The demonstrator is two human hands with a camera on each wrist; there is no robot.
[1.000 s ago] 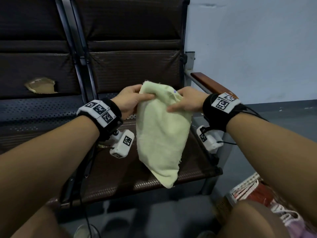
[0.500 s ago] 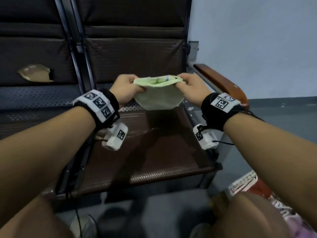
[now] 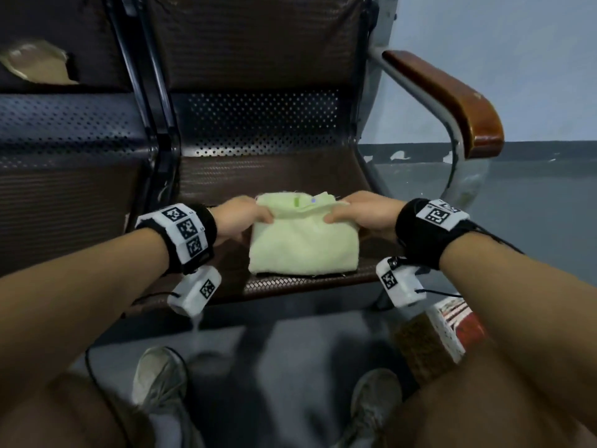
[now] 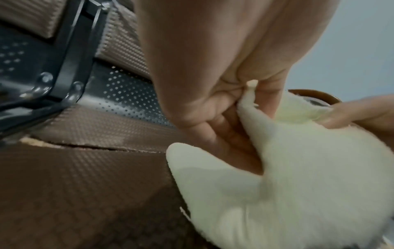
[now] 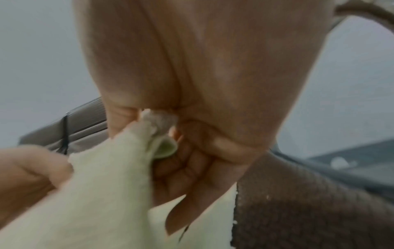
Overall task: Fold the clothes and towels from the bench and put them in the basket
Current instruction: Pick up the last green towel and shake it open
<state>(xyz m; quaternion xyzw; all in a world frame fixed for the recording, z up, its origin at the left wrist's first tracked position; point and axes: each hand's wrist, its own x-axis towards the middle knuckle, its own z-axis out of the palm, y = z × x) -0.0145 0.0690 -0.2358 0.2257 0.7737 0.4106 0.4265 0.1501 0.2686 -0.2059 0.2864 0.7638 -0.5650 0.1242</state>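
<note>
Green towel point(image 3: 303, 244): it is lying folded on the near part of the brown bench seat point(image 3: 226, 176), between the two hands.
What could go wrong: I think the top layer could be slipping crooked if one hand is letting go first. The soft stack could also be flopping open while it is being lifted to the basket point(image 3: 445, 331).
Left hand point(image 3: 240, 218): it is pinching the far left corner of the towel, thumb on top, fingers curled under and tight on the cloth.
Right hand point(image 3: 365, 213): it is pinching the far right corner the same way, fingers closed on the bunched edge.
Basket: it is sitting on the floor at the near right, partly hidden by the right arm.
Bench: the seat on the left is showing a torn patch point(image 3: 38, 67) on its back.
</note>
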